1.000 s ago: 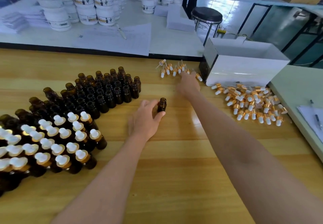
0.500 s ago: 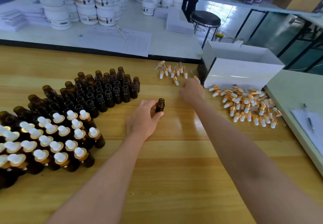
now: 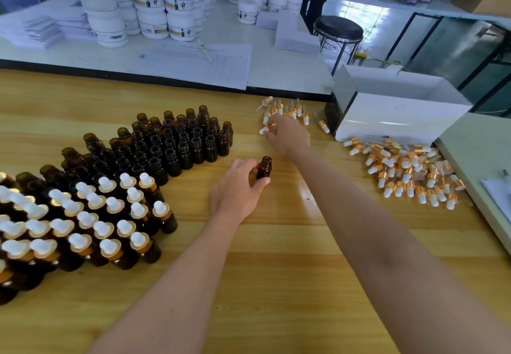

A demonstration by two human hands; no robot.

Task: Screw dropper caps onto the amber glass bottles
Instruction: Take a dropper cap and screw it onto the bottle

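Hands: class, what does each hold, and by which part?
Left hand grips an uncapped amber bottle round its lower body. Right hand pinches a dropper cap at its gold collar, white bulb poking out.

One wide-angle camera, worn on the person's head, looks forward and steeply down over the wooden worktop point(image 3: 276, 284), which fills the near and middle field. The left hand point(image 3: 237, 190) and right hand point(image 3: 289, 135) sit mid-frame at arm's length. A white worktop point(image 3: 276, 68) and black stool point(image 3: 338, 28) lie at the far edge.
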